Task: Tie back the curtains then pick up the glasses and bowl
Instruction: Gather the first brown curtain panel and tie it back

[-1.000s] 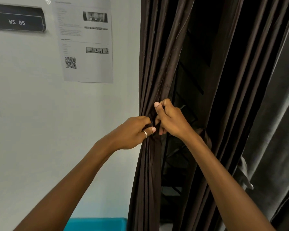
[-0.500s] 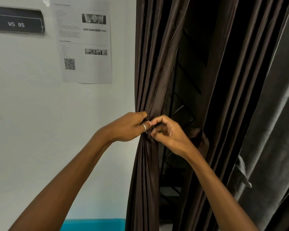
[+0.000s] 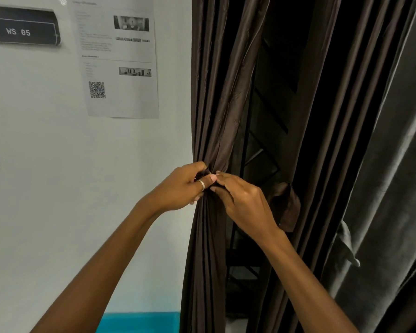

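Note:
A dark brown pleated curtain (image 3: 216, 104) hangs beside the white wall, gathered into a narrow waist at mid-height. My left hand (image 3: 180, 188), with a ring on the thumb, grips the gathered folds from the left. My right hand (image 3: 243, 200) meets it from the right, its fingers pinching fabric at the same spot. A loop of brown tie-back fabric (image 3: 286, 205) sticks out just behind my right wrist. No glasses or bowl are in view.
A grey curtain (image 3: 389, 188) hangs on the right. On the white wall are a printed sheet with a QR code (image 3: 120, 58) and a black sign reading WS 05 (image 3: 19, 27). A teal band (image 3: 139, 322) runs along the wall's bottom. Dark window bars (image 3: 262, 159) show behind the curtain.
My right hand has come down from above the gathered folds to meet my left hand at the waist of the curtain. The brown loop behind my right wrist now shows more.

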A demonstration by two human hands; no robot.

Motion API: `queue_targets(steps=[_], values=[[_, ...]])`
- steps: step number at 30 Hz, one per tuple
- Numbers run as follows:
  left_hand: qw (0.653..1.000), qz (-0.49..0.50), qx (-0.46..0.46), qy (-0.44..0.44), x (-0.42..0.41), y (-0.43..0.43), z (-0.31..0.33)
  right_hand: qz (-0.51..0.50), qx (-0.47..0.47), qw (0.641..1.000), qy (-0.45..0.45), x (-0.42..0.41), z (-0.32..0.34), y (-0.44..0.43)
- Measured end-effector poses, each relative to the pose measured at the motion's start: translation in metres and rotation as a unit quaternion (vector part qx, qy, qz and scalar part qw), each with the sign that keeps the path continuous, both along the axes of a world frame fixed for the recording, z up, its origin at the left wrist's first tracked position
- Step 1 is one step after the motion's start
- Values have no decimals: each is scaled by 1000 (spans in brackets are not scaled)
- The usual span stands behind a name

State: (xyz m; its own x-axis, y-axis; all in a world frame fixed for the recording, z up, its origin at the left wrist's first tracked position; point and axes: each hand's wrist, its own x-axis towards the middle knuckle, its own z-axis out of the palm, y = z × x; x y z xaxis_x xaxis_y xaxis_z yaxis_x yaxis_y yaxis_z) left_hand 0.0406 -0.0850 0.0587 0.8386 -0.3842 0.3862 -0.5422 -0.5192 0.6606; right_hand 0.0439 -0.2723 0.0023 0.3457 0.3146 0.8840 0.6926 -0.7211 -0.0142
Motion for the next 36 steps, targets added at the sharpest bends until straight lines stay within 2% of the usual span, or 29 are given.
queue_targets(steps=[3,6,10,15,20,28,36], values=[[993,40,-100,-47,-3,-3,-21,-16,-8,999,-38,-1,-1,0],[960,73,-257,-88,-11,-12,-40,-46,13,998,-47,-3,-5,4],[918,134,-355,-120,-22,-30,-57,-51,122,991,-35,-10,-16,15],[883,159,-437,-63,-27,-44,-64,-6,273,960,56,-19,-18,23],[882,167,-437,-54,-27,-43,-64,-8,318,938,140,-24,-18,24],[899,161,-399,-78,-23,-31,-58,-16,289,943,163,-23,-4,14],[905,172,-381,-77,-14,-9,-58,-29,302,934,187,-12,-4,-3]])
